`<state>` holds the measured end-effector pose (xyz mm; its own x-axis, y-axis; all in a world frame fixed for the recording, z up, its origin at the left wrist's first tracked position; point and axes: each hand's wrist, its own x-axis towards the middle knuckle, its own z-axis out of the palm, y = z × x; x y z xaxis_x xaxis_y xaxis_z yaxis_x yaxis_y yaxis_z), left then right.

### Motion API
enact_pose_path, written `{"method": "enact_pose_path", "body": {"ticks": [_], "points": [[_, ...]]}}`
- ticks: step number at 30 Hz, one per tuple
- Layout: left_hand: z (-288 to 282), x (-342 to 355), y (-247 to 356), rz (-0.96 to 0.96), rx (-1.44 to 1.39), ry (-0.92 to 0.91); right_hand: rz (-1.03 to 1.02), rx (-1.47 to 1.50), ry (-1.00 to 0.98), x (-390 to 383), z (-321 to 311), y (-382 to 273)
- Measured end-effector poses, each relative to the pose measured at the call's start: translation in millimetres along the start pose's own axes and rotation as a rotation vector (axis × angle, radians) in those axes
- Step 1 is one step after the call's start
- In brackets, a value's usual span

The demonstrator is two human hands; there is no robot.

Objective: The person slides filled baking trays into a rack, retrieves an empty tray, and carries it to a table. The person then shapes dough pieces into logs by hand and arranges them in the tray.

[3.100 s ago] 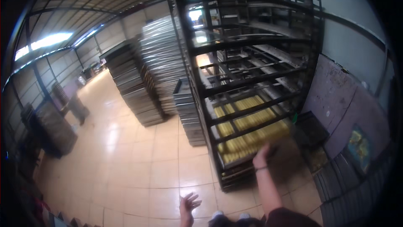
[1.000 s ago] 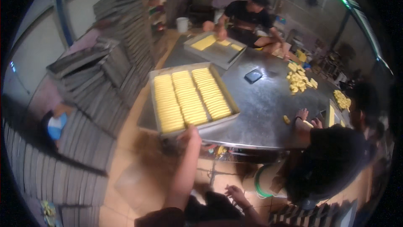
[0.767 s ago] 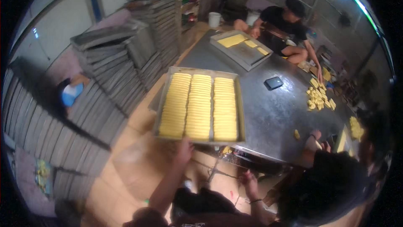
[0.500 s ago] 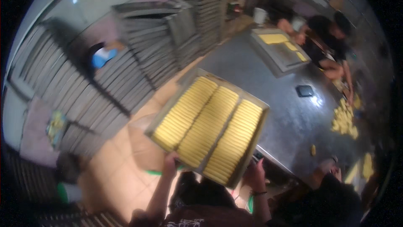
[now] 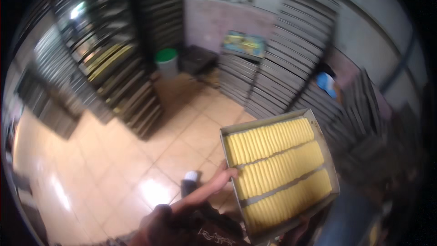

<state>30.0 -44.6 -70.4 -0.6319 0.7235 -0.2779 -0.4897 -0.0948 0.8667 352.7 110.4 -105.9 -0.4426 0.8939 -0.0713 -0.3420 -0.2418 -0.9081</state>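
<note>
A rectangular metal tray (image 5: 278, 122) is held up in front of me, turned toward my right. Three rows of slim yellow dough sticks (image 5: 277, 168) lie in it, packed side by side with narrow gaps between the rows. My left hand (image 5: 224, 176) grips the tray's left wall, its thumb over the rim. Below the near right wall, part of my right hand (image 5: 301, 231) shows, pressed close against the tray; its fingers are mostly hidden there.
A tall rack (image 5: 120, 77) of trays, some with yellow contents, stands at the left. Stacks of grey trays (image 5: 291, 46) line the far wall. A white bin with a green lid (image 5: 166, 57) stands by a dark crate (image 5: 198, 59). Shiny tan tiles (image 5: 177, 137) cover the floor.
My view has swung left, away from the metal table and the people at it, toward the racks. The tray has turned with me and sits farther right in the picture.
</note>
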Motion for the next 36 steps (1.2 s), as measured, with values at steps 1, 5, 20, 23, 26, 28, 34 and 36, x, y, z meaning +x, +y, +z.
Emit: {"method": "enact_pose_path", "body": {"ticks": [1, 5, 20, 23, 26, 28, 34, 36], "points": [[-42.1, -11.1, 14.5, 0.04, -0.014, 0.062, -0.083, -0.134, -0.078, 4.1, 30.7, 19.8], [-213.3, -42.8, 52.1, 0.254, -0.095, 0.385, -0.549, -0.545, -0.355, 35.9, 170.7, 124.0], [-623.7, -87.6, 351.0, 0.606, -0.229, 0.974, 0.588, 0.098, -0.82, 29.5, 836.7, 268.5], [-711.4, -73.7, 362.0, 0.552, -0.206, 1.008, 0.51, 0.166, -0.883, 22.0, 887.6, 293.1], [-736.6, -56.5, 354.3, 0.661, -0.245, 1.063, 0.593, 0.163, -0.858, 3.0, 890.3, 295.4], [-753.9, -51.1, 361.8, 0.674, -0.171, 1.115, 0.572, 0.176, -0.813, -27.7, 898.4, 282.7], [-761.4, -24.1, 382.2, 0.524, 0.078, 1.176, 0.515, 0.226, -0.683, -27.1, 895.0, 314.8], [-765.3, -20.0, 400.7, 0.581, -0.08, 1.126, 0.465, 0.203, -0.655, -15.8, 912.4, 330.3]]}}
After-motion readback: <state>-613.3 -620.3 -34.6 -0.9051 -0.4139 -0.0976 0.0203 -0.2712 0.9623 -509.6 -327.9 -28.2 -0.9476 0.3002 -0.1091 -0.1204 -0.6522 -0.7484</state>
